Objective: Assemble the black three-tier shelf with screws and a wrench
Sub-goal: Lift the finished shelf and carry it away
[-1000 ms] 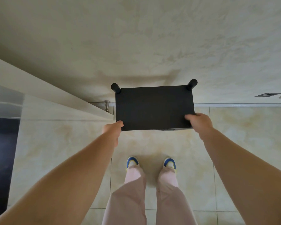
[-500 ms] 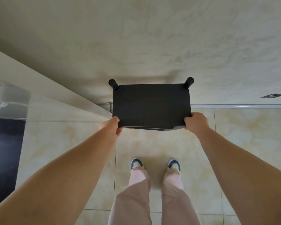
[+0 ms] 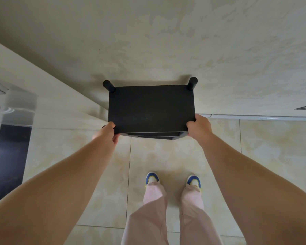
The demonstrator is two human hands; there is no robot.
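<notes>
The person is gripping the black shelf [image 3: 151, 107] at mid-frame by its near corners — left hand [image 3: 107, 134] and right hand [image 3: 199, 127] fingers curled round the top board — apparently positioning the assembled unit against the wall [image 3: 166, 41] — next calling for a level set-down.

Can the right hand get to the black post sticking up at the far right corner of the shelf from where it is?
Probably yes. The right hand grips the shelf at its near right corner, and nothing lies between it and the far right post. It must let go first.
</notes>
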